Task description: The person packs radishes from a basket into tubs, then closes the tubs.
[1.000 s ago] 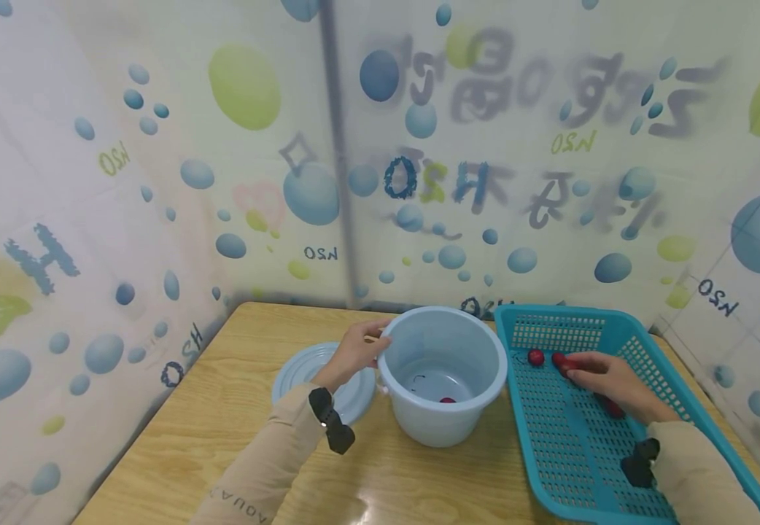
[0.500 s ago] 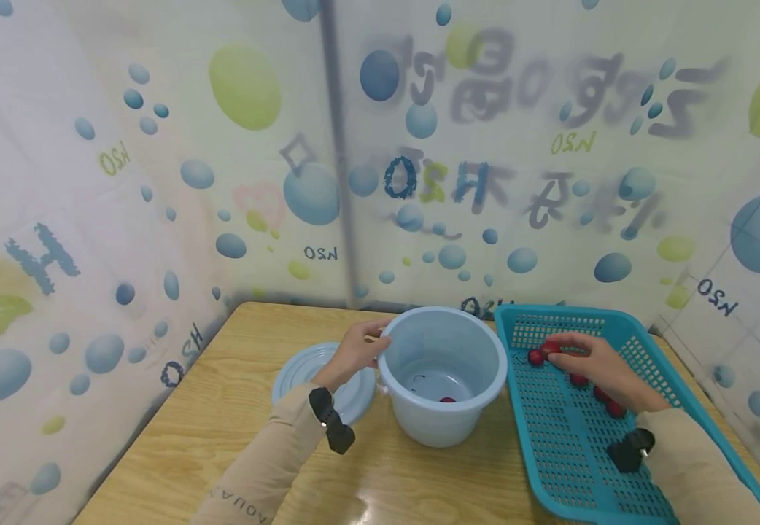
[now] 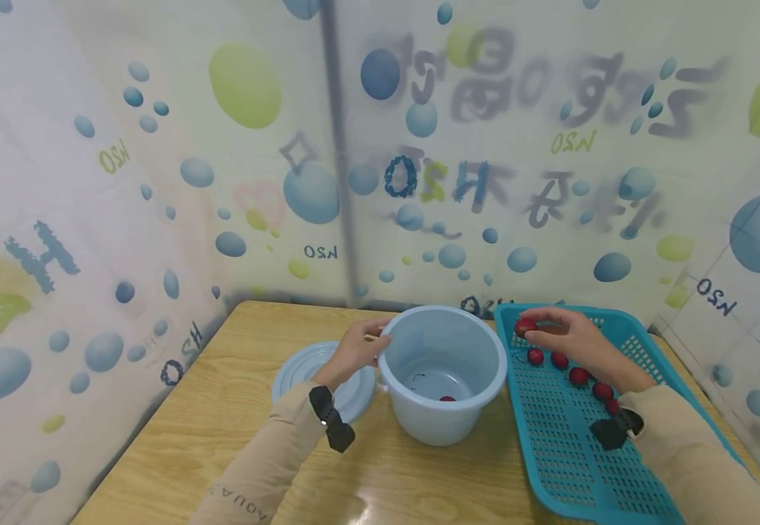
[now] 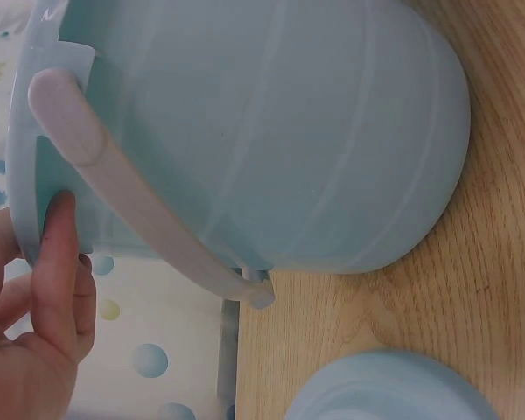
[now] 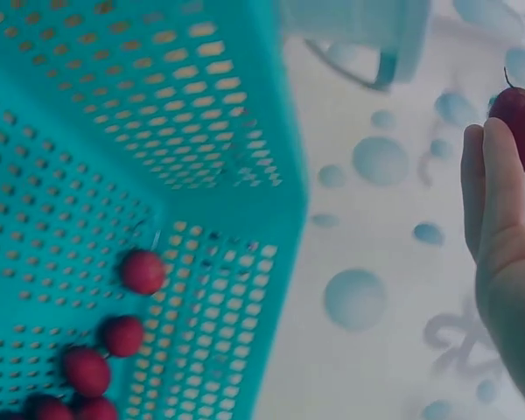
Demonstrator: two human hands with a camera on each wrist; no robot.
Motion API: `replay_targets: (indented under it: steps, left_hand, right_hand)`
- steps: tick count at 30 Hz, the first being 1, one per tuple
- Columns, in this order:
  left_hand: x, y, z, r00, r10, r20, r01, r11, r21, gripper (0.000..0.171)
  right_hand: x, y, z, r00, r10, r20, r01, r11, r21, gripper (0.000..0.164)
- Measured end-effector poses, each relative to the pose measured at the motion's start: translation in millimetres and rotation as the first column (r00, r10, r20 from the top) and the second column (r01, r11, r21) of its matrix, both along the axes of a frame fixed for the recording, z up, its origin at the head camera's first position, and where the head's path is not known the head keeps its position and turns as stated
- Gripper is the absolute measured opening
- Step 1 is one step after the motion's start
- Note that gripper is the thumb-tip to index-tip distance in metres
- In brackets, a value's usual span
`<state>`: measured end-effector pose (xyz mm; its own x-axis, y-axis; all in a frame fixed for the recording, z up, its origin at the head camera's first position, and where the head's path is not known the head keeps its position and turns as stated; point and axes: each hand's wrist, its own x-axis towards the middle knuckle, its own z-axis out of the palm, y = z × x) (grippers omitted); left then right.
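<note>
My left hand (image 3: 351, 354) grips the left rim of a light blue bucket (image 3: 437, 425), thumb and fingers on either side of the wall. In the left wrist view the bucket's pale handle (image 4: 144, 197) hangs against its side. Inside at the bottom lies one red round thing (image 3: 447, 399). My right hand (image 3: 583, 343) pinches a small round red fruit (image 3: 525, 327) with a thin stem, held above the far left corner of the turquoise basket (image 3: 529, 467). Several similar red fruits (image 3: 579, 377) lie in a row in the basket.
Left of the bucket a light blue lid (image 3: 293, 373) lies on the wooden table (image 3: 222, 408). The basket stands close to the bucket's right side. Behind the table hangs a bubble-patterned curtain (image 3: 524, 219).
My right hand has lifted the fruit from the row and carried it left and up to the basket's far left corner. My left hand has kept its hold on the rim.
</note>
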<state>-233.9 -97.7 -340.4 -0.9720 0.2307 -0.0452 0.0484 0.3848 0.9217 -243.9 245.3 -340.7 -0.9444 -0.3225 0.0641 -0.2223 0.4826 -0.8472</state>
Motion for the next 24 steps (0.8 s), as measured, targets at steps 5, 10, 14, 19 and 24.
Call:
replay_targets:
  steps: [5,10,14,19,24]
  left_hand:
    - [-17.6,-4,-21.6,1.000,0.013,0.004,-0.013,1.000,0.002,0.039]
    - [-28.2,-5,-34.2,0.999,0.038,0.012,-0.038,0.999,-0.004,0.038]
    - [-29.4,-5,-34.1,0.999,0.041,0.011,-0.041,0.999,-0.010,0.038]
    - [-29.9,-6,-35.2,0.999,0.034,0.002,-0.034,0.999,-0.002,0.037]
    - [-29.7,-6,-36.1,1.000,0.027,-0.002,-0.027,1.000,0.012,0.038]
  right_hand:
    - [-1.5,-18,10.0,0.999,0.049,-0.015,-0.049,0.999,-0.021,0.049]
    - [-7.8,-33,9.3,0.994,0.089,-0.058,-0.091,0.995,-0.036,0.044]
    - [-12.5,-45,9.5,0.992,0.117,-0.051,-0.120,0.991,-0.066,0.043]
    - [-16.8,-60,9.5,0.987,0.146,-0.063,-0.150,0.987,-0.062,0.044]
    - [-19.6,-72,6.8,0.983,0.166,-0.080,-0.170,0.985,-0.040,0.044]
